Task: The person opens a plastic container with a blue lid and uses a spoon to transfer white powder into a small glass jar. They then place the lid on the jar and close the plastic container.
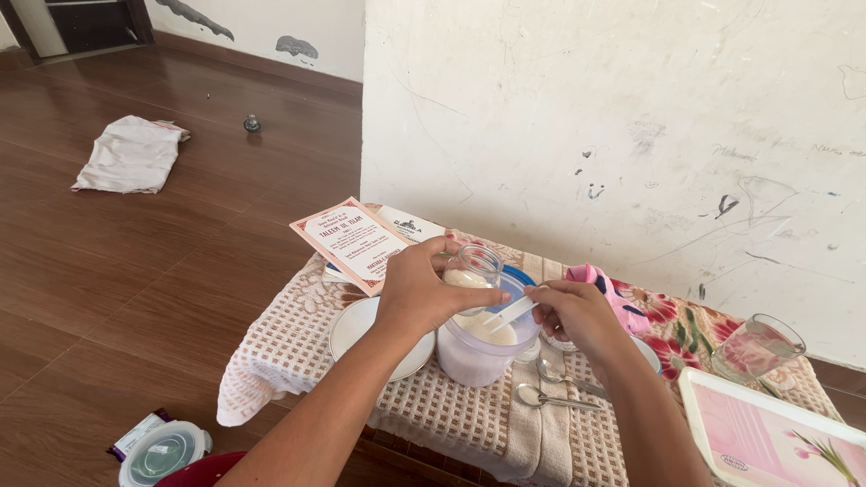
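Left hand (pixel 422 293) grips a small clear glass jar (pixel 473 268), tilted over the open plastic tub (pixel 483 347); the jar holds a white granular powder. Right hand (pixel 577 316) pinches a flat white plastic spatula (pixel 511 312), whose tip points into the tub beneath the jar's mouth. The tub, translucent and round, stands on the desk (pixel 298 352) and holds the same kind of white powder, roughly half full. Just left of the tub lies a white plate (pixel 356 326). Two metal spoons (pixel 555 383) lie on the waffle-weave cloth (pixel 451 406) in front of the right hand. Behind the left hand, a salmon-pink printed card (pixel 354 242) with a white panel projects over the desk's far edge. At right, well apart from the tub, stands a clear drinking glass (pixel 756 347), beside a pink-and-white rectangular lid (pixel 767 437) with a flower motif. On the wooden floor (pixel 135 271), near the desk's left corner, sits a round lidded container (pixel 164 451); a folded white cloth (pixel 131 153) lies farther off.
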